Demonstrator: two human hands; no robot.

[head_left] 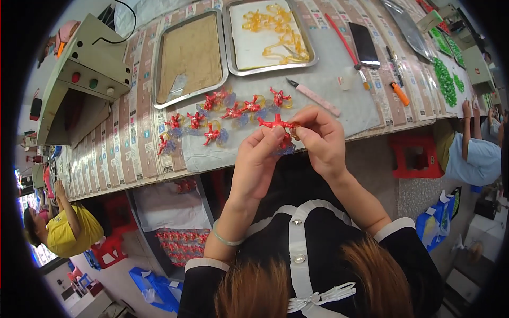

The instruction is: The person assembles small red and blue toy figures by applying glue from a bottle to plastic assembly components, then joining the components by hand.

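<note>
I see the left hand (258,156) grasping a red figure (272,123) above the near edge of the table (119,153), while the right hand (322,139) pinches its three-o'clock side. Other red figures (232,111) lie at ten o'clock from the hands; yellow pieces (290,38) at twelve.

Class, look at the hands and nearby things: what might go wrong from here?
The held red figure in the left hand and the yellow piece in the right hand might slip; near the front edge of the table, they could fall off it.

The pink pen-like tool lies just beyond the right hand, so a careless move might knock it.

The other red figures lie close together, so one bump could disturb several.
</note>
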